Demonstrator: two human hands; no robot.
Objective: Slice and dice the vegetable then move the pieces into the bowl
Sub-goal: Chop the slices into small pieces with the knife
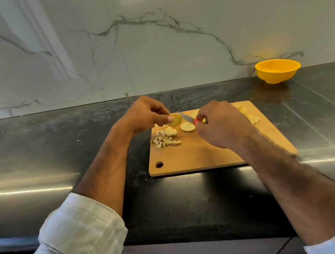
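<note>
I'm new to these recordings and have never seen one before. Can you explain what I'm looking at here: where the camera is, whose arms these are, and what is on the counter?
No machine here: a person wears one camera on the head, looking down at their own arms. The left hand pinches a potato piece above the wooden cutting board. The right hand has its grip around a small knife with a red handle, blade pointing at that piece. On the board lie round slices and a pile of small cubes. A yellow bowl stands apart, far right on the dark counter, by the marble wall. I cannot see inside it.
</note>
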